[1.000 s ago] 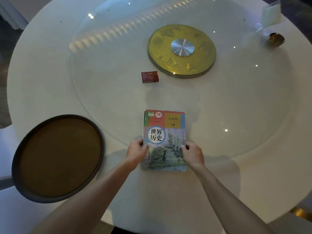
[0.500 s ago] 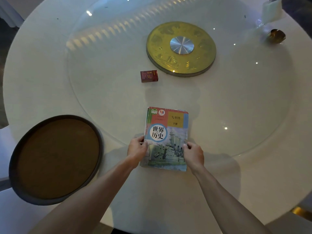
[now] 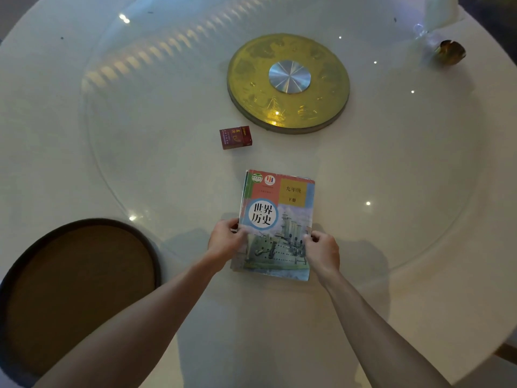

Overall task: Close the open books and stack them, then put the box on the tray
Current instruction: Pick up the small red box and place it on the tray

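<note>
A stack of closed books (image 3: 277, 219) lies on the round white table in front of me, its top cover showing a grey warship and a white circle with Chinese characters. My left hand (image 3: 225, 240) grips the stack's left edge and my right hand (image 3: 321, 250) grips its right edge, both near the lower half. A small red box (image 3: 235, 137) lies flat on the glass beyond the books, apart from them. A round dark-rimmed brown tray (image 3: 81, 278) sits at the lower left, with nothing on it.
A gold disc with a silver hub (image 3: 288, 82) sits at the centre of the glass turntable (image 3: 391, 152). A small brass-coloured object (image 3: 449, 52) and a clear stand (image 3: 436, 12) are at the far right rim. The table's edge curves close on my right.
The stack has turned slightly clockwise and shifted a little to the right between my hands. Both hands kept their hold on its sides. The box and tray stayed put.
</note>
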The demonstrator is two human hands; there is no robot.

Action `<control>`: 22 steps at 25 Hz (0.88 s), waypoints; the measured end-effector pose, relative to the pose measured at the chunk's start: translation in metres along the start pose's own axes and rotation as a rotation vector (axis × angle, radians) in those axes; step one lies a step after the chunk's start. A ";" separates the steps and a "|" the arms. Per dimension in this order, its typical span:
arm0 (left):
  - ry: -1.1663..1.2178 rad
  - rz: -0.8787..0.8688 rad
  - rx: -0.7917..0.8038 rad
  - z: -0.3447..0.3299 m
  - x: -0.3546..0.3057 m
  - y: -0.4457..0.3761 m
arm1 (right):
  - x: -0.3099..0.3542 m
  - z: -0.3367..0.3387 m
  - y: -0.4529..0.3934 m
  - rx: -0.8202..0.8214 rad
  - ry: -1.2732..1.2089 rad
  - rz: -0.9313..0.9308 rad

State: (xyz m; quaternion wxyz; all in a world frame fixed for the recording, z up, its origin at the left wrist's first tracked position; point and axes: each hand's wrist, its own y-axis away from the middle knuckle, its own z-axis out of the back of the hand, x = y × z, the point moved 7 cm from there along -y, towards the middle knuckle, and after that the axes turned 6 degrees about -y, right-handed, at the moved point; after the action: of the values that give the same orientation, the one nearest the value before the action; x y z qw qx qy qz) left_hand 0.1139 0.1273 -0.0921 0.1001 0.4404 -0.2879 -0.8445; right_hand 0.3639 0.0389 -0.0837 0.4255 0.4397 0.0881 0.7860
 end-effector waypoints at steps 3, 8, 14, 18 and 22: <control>-0.095 0.043 0.037 0.014 0.000 -0.024 | 0.024 0.009 -0.012 -0.083 0.006 0.056; 0.062 0.109 -0.109 0.060 -0.035 -0.092 | 0.141 -0.006 -0.056 -0.145 -0.076 0.314; 0.220 0.109 -0.160 0.095 -0.082 -0.157 | 0.232 -0.084 -0.101 0.235 -0.082 0.353; 0.294 0.083 -0.109 0.091 -0.087 -0.178 | 0.244 -0.116 -0.126 0.319 -0.094 0.265; 0.353 0.013 -0.058 0.084 -0.084 -0.183 | 0.248 -0.131 -0.128 0.377 -0.102 0.301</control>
State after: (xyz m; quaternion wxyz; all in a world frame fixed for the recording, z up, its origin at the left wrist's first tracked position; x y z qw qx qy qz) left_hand 0.1117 0.3450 -0.1017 0.1673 0.5769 -0.2443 -0.7612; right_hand 0.2770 0.3345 -0.0750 0.2181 0.5588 0.1452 0.7869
